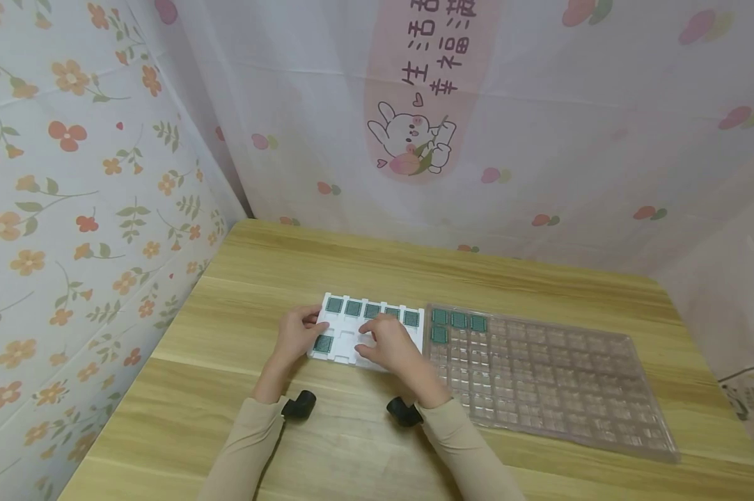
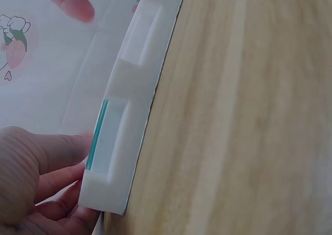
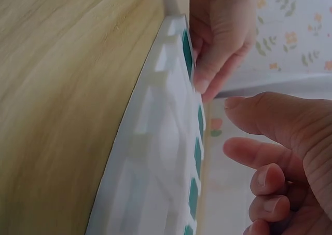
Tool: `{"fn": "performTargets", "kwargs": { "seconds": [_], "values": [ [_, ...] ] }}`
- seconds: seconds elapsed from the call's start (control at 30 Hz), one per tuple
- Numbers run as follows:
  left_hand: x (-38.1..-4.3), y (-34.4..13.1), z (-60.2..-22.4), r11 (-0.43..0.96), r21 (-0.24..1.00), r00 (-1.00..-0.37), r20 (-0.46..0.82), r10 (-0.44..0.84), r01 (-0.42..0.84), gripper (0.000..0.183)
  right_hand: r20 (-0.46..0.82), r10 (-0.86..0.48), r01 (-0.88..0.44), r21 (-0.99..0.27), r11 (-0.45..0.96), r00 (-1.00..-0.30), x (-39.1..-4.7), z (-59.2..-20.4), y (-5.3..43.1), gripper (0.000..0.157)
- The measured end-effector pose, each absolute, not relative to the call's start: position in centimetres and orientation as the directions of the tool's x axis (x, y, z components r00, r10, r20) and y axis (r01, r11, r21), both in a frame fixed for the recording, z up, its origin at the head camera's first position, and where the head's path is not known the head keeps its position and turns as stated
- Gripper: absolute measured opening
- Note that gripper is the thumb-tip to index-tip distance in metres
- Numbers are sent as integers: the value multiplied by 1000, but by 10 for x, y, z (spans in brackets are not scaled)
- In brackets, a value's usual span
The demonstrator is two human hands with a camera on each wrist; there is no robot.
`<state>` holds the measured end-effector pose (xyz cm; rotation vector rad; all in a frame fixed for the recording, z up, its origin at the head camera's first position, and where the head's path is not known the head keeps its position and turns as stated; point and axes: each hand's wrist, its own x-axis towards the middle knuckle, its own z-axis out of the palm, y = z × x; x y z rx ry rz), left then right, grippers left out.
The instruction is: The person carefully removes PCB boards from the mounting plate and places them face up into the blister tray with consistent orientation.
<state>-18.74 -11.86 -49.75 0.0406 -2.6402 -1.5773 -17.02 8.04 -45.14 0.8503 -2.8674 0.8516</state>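
Note:
A white tray (image 1: 347, 339) with pockets lies on the table, holding several green square chips (image 1: 353, 307) along its far row. Another green chip (image 1: 323, 344) sits in its near left pocket. My left hand (image 1: 295, 334) grips the tray's left end, thumb at the top and fingers at the side, as the left wrist view shows. Above the tray's middle hovers my right hand (image 1: 389, 342), thumb and index finger apart with nothing between them. In the right wrist view the right hand's (image 3: 290, 152) other fingers are loosely curled.
Right beside the white tray lies a large clear plastic tray (image 1: 561, 376) with many pockets. Several green chips (image 1: 459, 320) fill its far left corner. Both stand on a wooden table (image 1: 214, 390), with patterned curtains (image 1: 314, 139) behind and at the left.

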Motion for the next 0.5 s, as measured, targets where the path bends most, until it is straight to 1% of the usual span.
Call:
{"fn": "performTargets", "kwargs": {
  "seconds": [0.27, 0.5],
  "values": [
    [-188, -120, -498, 461, 887, -998, 19, -52, -7, 35, 195, -522, -543, -492, 680, -830, -168, -454, 68, 23],
    [-188, -120, -498, 448, 894, -999, 17, -49, -7, 35, 225, -537, -575, -450, 683, -813, -166, -460, 57, 24]
  ]
}}
